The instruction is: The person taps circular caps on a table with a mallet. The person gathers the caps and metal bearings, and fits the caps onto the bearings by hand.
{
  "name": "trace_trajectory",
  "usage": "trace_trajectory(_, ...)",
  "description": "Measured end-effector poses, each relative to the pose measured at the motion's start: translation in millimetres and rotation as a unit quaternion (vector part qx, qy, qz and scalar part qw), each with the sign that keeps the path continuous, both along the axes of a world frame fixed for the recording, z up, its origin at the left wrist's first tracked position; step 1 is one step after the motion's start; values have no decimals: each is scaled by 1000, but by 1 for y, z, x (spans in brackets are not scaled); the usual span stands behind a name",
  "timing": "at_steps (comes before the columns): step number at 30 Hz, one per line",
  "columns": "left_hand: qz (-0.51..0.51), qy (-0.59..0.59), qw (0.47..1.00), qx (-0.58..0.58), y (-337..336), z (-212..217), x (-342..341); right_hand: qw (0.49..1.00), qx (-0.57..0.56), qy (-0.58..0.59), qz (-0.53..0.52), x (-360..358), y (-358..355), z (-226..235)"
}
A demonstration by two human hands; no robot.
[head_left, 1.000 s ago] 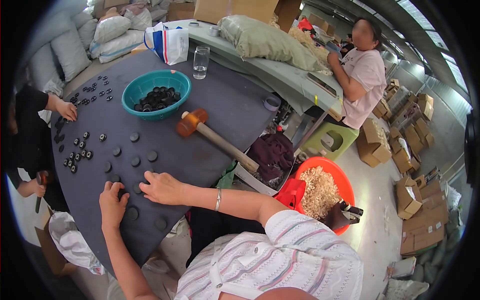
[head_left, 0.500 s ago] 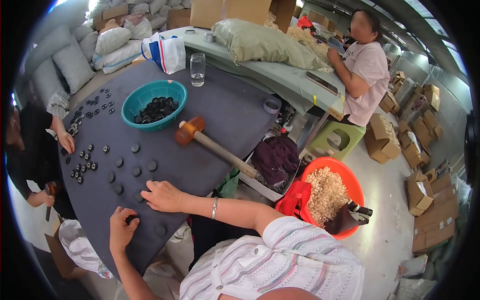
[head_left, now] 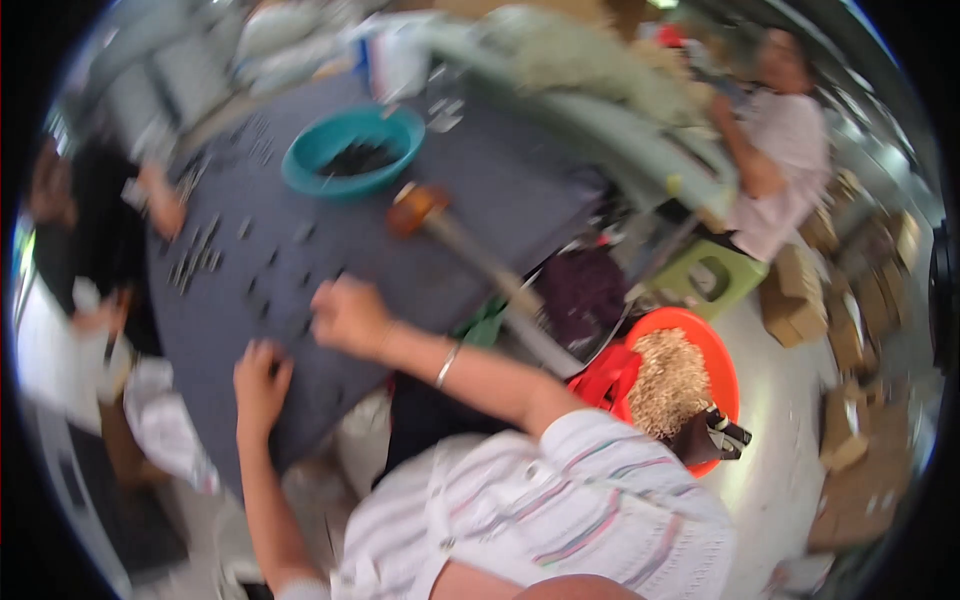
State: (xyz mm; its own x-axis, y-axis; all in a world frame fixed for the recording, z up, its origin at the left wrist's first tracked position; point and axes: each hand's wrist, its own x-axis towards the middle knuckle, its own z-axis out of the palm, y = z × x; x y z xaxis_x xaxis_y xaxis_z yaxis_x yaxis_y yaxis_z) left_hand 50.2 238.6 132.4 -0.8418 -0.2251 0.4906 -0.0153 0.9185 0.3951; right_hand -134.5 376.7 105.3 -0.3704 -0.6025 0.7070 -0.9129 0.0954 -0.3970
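Head view swung and blurred against half a second before, with both hands kept in among the small dark discs (head_left: 262, 290) on the dark surface (head_left: 480, 200); work on the discs judged ongoing. Left hand (head_left: 260, 385) laid flat at the surface's near edge, about 7 o'clock from the discs, fingers loosely spread. Right hand (head_left: 348, 315) set at 3 o'clock from them, fingers curled under; pinch impossible to tell. Teal bowl (head_left: 352, 150) and wooden mallet (head_left: 440, 228) at 12 to 1 o'clock, apart.

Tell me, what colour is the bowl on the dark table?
The bowl is teal, with dark pieces inside; the head view, the only one, shows it, though blurred.
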Motion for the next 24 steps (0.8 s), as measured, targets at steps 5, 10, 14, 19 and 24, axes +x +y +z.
trace_trajectory(5,36,108,748,653,-21,-12,22,815,-66,-554,156,-1,21,12)
trace_trajectory(10,27,77,795,602,-18,-9,33,943,120,-231,208,38,45,26)
trace_trajectory(14,98,33,903,417,-9,-1,7,938,273,-68,201,71,46,31)
trace_trajectory(19,142,-108,982,67,-4,-2,-40,914,366,22,176,84,38,30)
trace_trajectory(24,118,-178,976,-49,-8,-6,-66,891,409,29,194,79,28,25)
